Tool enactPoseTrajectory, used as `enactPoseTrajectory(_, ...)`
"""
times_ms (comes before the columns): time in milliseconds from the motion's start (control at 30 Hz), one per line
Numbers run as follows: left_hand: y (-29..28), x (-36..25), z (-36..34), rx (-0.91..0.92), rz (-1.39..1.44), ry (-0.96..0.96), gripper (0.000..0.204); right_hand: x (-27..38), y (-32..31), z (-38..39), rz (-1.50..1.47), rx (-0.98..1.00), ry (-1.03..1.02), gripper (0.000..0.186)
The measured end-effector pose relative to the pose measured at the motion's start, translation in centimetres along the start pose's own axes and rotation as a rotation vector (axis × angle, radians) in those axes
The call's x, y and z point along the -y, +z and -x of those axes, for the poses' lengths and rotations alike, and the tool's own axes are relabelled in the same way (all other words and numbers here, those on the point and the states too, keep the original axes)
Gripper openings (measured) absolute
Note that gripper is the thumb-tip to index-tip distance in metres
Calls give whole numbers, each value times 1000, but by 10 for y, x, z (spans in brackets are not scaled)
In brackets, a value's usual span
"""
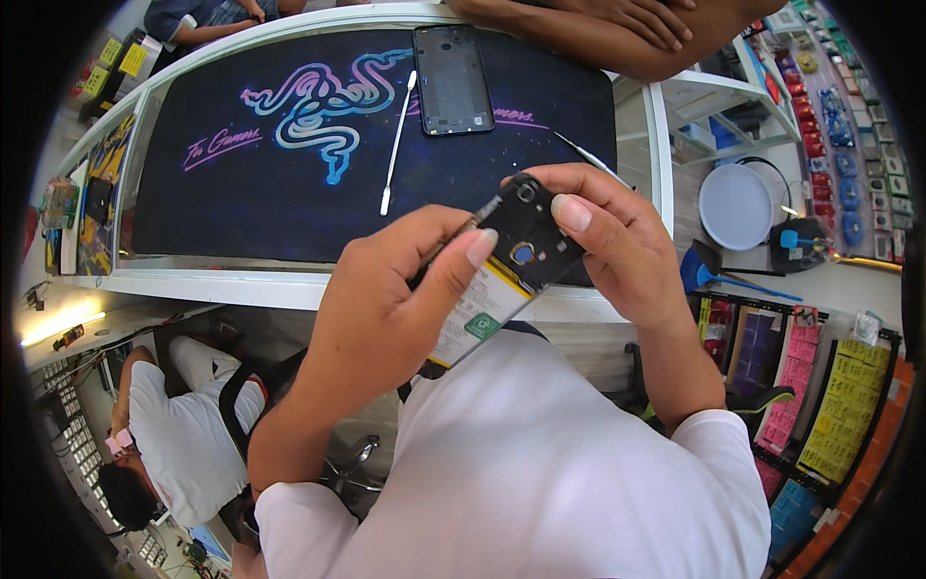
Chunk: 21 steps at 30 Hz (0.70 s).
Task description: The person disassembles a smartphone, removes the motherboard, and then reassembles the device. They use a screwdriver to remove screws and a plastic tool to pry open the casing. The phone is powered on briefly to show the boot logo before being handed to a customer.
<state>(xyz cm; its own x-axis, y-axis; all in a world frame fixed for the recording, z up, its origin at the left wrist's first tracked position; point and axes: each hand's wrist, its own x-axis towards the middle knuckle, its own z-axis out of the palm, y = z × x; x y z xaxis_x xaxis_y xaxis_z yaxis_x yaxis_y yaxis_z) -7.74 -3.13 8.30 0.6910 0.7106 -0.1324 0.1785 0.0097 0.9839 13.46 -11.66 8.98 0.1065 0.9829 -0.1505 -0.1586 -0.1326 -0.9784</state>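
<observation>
Both hands hold an opened smartphone [502, 275], tilted in front of my chest, its inside facing up. A black cover with a camera opening sits at its upper end, and a pale battery with a green patch lies below. My left hand [400, 280] grips the left edge, thumb pressed on top beside the battery. My right hand [617, 232] pinches the upper right corner, thumb over the black cover. Beyond them on the dark mat lies a detached phone back cover [453, 82]. A white stick-like tool [393, 145] rests beside it, and a thin pointed tool [588, 156] lies to the right.
The dark printed mat [222, 203] covers a white-framed counter [241, 288]. Another person's folded arms [617, 29] rest on its far edge. A round white lid-like object [736, 206] and a blue dustpan [699, 265] are at right. A seated person [193, 425] is at lower left.
</observation>
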Motion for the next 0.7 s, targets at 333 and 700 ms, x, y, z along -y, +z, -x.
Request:
enactPoseTrajectory(333, 12, 19, -4, -107, 395, -69, 32, -10, 3, -2, 11, -74, 47, 25)
enactPoseTrajectory(700, 7, 13, -6, -100, 436, -96, 31, -11, 8, -5, -32, -1, 10, 42)
